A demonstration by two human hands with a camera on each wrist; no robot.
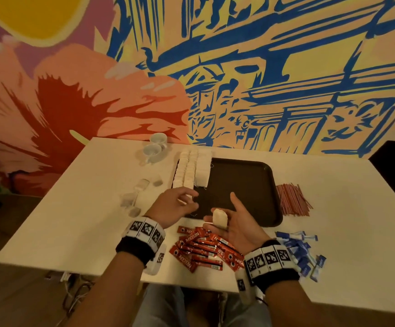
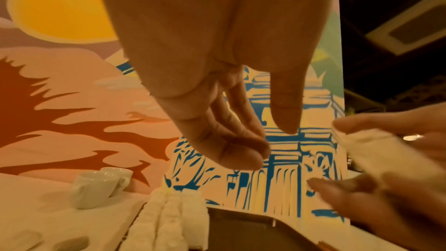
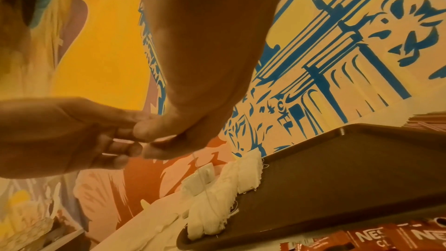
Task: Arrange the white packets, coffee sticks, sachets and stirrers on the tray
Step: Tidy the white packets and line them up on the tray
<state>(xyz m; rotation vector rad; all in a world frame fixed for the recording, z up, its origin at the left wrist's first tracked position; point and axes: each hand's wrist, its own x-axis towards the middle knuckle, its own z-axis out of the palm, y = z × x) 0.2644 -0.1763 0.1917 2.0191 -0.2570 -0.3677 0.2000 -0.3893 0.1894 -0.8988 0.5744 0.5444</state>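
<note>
A dark brown tray (image 1: 241,185) lies mid-table. Three rows of white packets (image 1: 193,171) line its left side, also seen in the right wrist view (image 3: 229,188). My right hand (image 1: 217,220) is palm up over the tray's near edge and holds a small stack of white packets (image 1: 220,218) between thumb and fingers. My left hand (image 1: 189,201) hovers at the near end of the rows with relaxed fingers (image 2: 243,152) and nothing in it. Red coffee sticks (image 1: 206,249) lie heaped near me, blue sachets (image 1: 300,253) to the right, red stirrers (image 1: 293,199) beside the tray.
Two white cups (image 1: 155,147) stand at the back left of the white table (image 1: 73,220). A few loose packets (image 1: 135,197) lie left of the tray. A painted wall rises right behind the table. The table's near edge is just below my wrists.
</note>
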